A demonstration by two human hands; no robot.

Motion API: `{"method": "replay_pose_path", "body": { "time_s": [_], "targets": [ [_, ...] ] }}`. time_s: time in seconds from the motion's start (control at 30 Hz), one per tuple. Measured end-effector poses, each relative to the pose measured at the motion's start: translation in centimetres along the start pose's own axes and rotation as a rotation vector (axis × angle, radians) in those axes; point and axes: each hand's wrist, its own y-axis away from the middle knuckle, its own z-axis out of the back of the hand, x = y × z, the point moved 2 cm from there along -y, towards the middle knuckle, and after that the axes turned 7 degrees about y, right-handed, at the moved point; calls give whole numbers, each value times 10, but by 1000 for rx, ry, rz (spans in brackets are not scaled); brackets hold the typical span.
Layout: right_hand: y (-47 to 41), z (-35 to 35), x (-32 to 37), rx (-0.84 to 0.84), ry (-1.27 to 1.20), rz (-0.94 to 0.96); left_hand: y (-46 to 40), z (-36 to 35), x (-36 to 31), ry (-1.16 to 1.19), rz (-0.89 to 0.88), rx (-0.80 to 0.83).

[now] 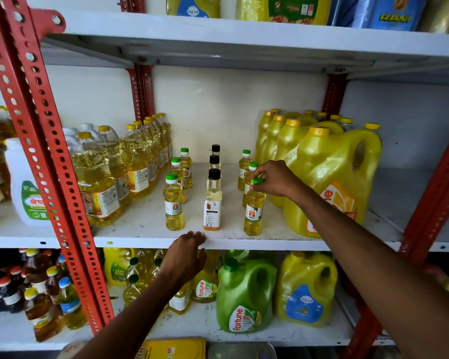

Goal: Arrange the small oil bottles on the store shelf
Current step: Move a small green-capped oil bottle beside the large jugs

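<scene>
The front bottle (pixel 254 208) of the right row is held by its green cap (pixel 257 180), with the fingers of the right hand (pixel 275 180) pinched shut on the cap. The bottle is tall and thin and is held only at the top, so it could be tipped over if the cap is pushed sideways. Another small bottle (pixel 250 177) stands just behind the hand and could be knocked down like a domino. The big yellow jug (pixel 332 177) is just beside the hand on its outer side, and it could be bumped by the wrist. The left hand (pixel 186 257) is laid flat and open on the front edge of the shelf (pixel 145 240), holding nothing. The small bottles are full of yellow oil and are set in three rows running back from the hands: green caps on both sides, black caps (pixel 214 173) in the middle row
</scene>
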Motion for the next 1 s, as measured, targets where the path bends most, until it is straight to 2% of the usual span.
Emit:
{"method": "replay_pose_path", "body": {
  "time_s": [0.17, 0.27, 0.5, 1.0],
  "targets": [
    [-1, 7, 4, 131, -4, 33, -1, 0, 1, 11, 16, -4],
    [0, 9, 5, 156, 4, 45, -1, -1, 0, 13, 20, -3],
    [6, 7, 7, 87, -26, 46, 1, -1, 0, 35, 22, -5],
    [10, 6, 6, 83, -16, 54, 2, 0, 1, 62, -9, -29]
  ]
}}
